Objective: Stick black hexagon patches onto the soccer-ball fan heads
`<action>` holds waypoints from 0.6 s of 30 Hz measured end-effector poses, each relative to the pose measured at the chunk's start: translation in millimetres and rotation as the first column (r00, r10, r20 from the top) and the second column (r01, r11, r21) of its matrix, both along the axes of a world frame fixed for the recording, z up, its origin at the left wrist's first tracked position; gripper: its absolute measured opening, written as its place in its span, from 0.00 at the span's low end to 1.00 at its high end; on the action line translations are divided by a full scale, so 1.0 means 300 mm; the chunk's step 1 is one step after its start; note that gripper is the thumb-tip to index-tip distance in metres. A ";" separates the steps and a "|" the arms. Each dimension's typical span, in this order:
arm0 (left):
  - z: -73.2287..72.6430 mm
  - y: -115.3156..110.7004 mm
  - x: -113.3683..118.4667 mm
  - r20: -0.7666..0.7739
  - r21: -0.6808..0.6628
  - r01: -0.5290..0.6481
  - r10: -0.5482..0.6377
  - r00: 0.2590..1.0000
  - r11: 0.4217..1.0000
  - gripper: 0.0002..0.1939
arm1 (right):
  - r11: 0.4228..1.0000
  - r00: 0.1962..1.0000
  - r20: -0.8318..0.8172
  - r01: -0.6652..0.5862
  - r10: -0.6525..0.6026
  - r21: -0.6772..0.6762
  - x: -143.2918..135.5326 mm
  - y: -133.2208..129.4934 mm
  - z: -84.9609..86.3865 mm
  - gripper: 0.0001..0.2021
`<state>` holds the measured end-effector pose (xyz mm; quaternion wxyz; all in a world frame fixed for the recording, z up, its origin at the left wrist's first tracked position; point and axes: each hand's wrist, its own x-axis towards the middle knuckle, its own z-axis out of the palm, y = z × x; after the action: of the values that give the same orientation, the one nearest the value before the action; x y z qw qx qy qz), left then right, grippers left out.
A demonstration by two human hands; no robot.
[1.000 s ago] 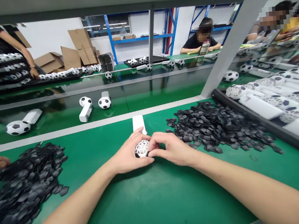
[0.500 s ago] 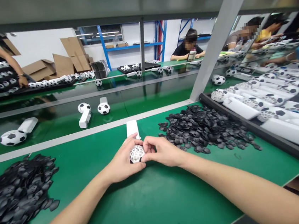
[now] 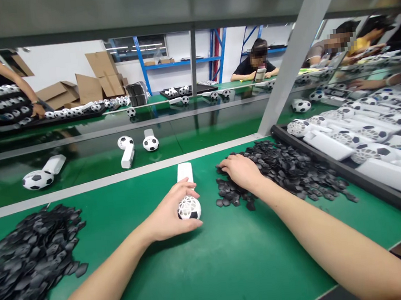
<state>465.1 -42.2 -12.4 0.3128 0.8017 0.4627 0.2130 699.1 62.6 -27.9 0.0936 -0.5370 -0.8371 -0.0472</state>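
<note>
My left hand (image 3: pixel 169 213) is curled around the ball-shaped head of a white soccer-ball handheld fan (image 3: pixel 189 207). The head has an open white lattice with a black patch on its near side, and its flat white handle (image 3: pixel 184 170) points away from me on the green table. Over the left edge of a heap of black plastic patches (image 3: pixel 281 170) lies my right hand (image 3: pixel 241 170), fingers stretched forward and touching the pieces. The thumb is hidden beneath it, and nothing held shows in that hand.
Another heap of black patches (image 3: pixel 36 262) lies at left. A black tray (image 3: pixel 350 179) of similar fans stands at right, by a slanted grey post (image 3: pixel 292 64). Finished-looking fans (image 3: pixel 39 179) rest on the green belt (image 3: pixel 90 161) beyond the pale rail. Co-workers sit across.
My right hand has left the fan's head and moved right onto the black heap. The fan stays in my left hand, and a black patch on its near side is now plainly visible.
</note>
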 end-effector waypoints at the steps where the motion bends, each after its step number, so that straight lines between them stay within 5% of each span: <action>1: 0.004 0.005 -0.013 -0.014 -0.018 -0.009 0.008 1.000 1.000 0.25 | 1.000 1.000 0.018 0.003 -0.003 -0.006 0.001 -0.001 0.001 0.08; 5: 0.029 0.033 -0.091 -0.089 -0.107 -0.122 0.112 0.990 0.987 0.34 | 1.000 0.998 0.065 0.027 -0.026 -0.012 -0.002 -0.016 0.023 0.10; 9: 0.069 0.045 -0.141 -0.126 -0.190 -0.111 0.088 0.988 0.975 0.28 | 1.000 0.998 0.066 0.006 -0.004 -0.023 -0.009 -0.037 0.040 0.13; 13: 0.080 0.033 -0.120 -0.116 -0.189 -0.057 0.035 0.993 0.980 0.27 | 0.998 0.998 0.040 -0.038 0.040 -0.052 -0.023 -0.057 0.045 0.13; 18: 0.051 0.027 -0.074 -0.124 -0.094 -0.205 0.192 0.973 0.974 0.24 | 0.989 0.997 0.008 -0.079 0.080 -0.121 -0.029 -0.079 0.050 0.09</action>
<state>442.8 -34.1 2.9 0.3049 0.7446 0.5684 0.1721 690.3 38.8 -13.0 0.0572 -0.5075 -0.8597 0.0038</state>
